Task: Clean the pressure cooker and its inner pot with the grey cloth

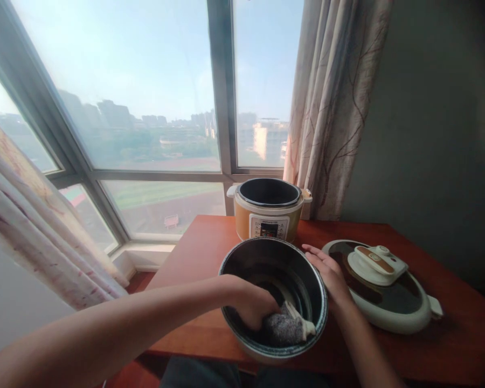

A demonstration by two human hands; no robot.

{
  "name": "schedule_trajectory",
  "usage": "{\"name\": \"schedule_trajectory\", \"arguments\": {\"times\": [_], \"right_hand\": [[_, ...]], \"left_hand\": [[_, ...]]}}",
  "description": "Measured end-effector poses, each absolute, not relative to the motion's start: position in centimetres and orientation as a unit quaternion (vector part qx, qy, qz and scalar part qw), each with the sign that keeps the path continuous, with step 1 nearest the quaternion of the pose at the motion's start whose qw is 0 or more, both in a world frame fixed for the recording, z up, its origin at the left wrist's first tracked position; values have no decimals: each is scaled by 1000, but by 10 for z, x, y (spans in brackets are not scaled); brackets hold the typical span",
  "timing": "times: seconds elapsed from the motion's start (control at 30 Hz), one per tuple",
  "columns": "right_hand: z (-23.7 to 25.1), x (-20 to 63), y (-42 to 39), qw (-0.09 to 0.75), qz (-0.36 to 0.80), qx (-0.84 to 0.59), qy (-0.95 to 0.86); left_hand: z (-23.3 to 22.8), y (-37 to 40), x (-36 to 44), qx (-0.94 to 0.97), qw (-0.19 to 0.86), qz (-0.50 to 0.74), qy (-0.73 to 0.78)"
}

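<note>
A dark inner pot (315,269) with a pale, speckled rim tilts toward me at the near side of the table. My left hand (253,307) reaches down inside it, closed on a grey cloth (285,325) with a whitish edge, which lies against the pot's lower wall. The left fingertips are hidden. From the right, my right hand (327,267) holds the pot's outer side, its fingers stretched along just below the rim. Directly behind the pot stands a tan and white electric cooker (242,215), lidless, with a control panel at its front.
A large round lid (404,320) with a white rim and a handle lies to the right on the reddish-brown table (178,258). Behind the table are a window (157,108) and a curtain (331,97). Another curtain (28,226) hangs at left.
</note>
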State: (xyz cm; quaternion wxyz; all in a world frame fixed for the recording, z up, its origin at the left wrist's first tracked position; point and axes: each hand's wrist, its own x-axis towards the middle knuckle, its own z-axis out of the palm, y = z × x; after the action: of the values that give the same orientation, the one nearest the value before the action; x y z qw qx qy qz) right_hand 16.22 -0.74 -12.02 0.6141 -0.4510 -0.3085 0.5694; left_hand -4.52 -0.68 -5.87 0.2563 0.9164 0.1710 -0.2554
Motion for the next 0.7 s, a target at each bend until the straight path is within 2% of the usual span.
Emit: {"name": "schedule_trajectory", "arguments": {"times": [0.23,0.37,0.53,0.7], "right_hand": [[-143,172,-39,617,442,-558,-337],[-166,161,-85,640,335,-601,-342],[-172,144,-115,610,394,-614,-309],[-152,136,-109,643,396,-582,-301]], "left_hand": [[-59,-7,-52,911,287,-223,194],[-64,-5,-49,834,433,-191,285],[-71,-9,-36,637,627,-57,444],[-70,-12,-17,528,662,146,510]]}}
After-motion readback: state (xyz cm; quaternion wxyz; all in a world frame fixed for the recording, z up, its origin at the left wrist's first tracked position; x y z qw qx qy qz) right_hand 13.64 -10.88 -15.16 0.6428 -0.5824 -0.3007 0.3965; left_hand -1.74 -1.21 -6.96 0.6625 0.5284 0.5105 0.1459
